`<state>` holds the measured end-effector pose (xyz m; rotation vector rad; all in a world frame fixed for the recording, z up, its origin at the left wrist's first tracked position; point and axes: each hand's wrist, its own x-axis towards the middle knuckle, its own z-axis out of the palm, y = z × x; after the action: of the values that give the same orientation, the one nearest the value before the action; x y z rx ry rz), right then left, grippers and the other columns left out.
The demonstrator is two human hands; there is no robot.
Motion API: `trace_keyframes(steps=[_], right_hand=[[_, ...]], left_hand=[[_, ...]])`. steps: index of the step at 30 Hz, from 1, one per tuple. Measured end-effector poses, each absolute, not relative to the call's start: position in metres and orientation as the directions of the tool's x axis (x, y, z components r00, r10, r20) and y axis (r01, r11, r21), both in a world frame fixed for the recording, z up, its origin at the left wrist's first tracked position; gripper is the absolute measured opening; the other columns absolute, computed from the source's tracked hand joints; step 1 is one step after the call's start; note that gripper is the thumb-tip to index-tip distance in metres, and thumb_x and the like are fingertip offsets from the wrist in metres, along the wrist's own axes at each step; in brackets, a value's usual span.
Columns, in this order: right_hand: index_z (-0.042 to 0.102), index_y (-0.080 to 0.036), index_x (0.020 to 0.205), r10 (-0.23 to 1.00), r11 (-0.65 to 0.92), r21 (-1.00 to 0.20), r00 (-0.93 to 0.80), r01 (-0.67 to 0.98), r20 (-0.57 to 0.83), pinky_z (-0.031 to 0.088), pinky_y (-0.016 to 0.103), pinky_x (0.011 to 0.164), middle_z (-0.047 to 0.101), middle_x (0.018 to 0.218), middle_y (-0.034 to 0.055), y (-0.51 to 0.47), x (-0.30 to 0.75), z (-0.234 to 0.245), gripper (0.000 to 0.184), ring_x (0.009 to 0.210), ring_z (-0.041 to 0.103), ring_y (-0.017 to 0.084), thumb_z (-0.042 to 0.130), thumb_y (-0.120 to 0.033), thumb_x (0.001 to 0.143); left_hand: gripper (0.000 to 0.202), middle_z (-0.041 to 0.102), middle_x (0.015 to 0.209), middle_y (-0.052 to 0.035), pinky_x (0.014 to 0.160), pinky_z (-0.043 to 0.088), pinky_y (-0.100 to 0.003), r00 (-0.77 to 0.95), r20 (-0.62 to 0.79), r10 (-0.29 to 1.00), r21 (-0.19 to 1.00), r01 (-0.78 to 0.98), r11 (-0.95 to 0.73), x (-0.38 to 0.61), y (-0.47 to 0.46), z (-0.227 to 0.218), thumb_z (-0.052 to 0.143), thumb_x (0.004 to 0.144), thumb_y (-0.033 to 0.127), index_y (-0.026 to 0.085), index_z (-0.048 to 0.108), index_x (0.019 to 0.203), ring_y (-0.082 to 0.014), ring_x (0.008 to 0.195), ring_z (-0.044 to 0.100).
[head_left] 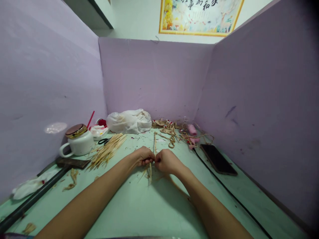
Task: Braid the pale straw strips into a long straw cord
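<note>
My left hand (145,156) and my right hand (165,161) meet at the middle of the green table. Between them runs a thin straw braid (155,142), its finished length stretching away from me. Both hands are closed, fingertips pinched on the braid's near end. Loose straw strands (150,174) hang below my left fingers toward the tabletop. The exact crossing of the strands is hidden behind my fingers. Left of my left arm lies a spread bundle of cut straw (109,149).
A white lidded mug (81,142), scissors (104,141) and a hammer-like tool (72,163) stand or lie at left. A white plastic bag (129,121) and finished braids (169,127) are at the back. At right are pink thread spools (191,129), a phone (218,159) and a black cable (224,187).
</note>
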<state>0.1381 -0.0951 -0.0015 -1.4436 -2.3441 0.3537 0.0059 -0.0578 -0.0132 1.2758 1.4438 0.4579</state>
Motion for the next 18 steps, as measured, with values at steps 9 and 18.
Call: trace_keyframes(steps=[9, 18], right_hand=[[0.055, -0.011, 0.060, 0.969, -0.064, -0.896, -0.186, 0.439, -0.160, 0.035, 0.017, 0.043, 0.058, 0.054, 0.0026, -0.082, 0.159, 0.014, 0.011, 0.045, 0.048, 0.007, 0.056, -0.020, 0.067], [0.049, -0.012, 0.058, 0.908, -0.289, -0.943, -0.264, 0.166, -0.325, 0.031, 0.015, 0.038, 0.046, 0.043, -0.0038, -0.079, 0.135, -0.013, 0.009, 0.035, 0.037, 0.004, 0.047, -0.004, 0.062]], left_hand=[[0.022, 0.039, 0.039, 0.0053, 0.033, 0.011, -0.017, 0.308, -0.419, 0.854, 0.865, 0.422, 0.272, -0.001, -0.058, -0.012, 0.062, 0.048, 0.027, 0.013, 0.045, 0.048, -0.0016, 0.031, 0.027], [0.012, 0.038, 0.039, 0.0050, 0.032, 0.012, -0.018, 0.378, -0.328, 0.866, 0.909, 0.377, 0.179, -0.001, -0.059, -0.013, 0.054, 0.049, 0.020, 0.013, 0.045, 0.047, -0.0022, 0.030, 0.027]])
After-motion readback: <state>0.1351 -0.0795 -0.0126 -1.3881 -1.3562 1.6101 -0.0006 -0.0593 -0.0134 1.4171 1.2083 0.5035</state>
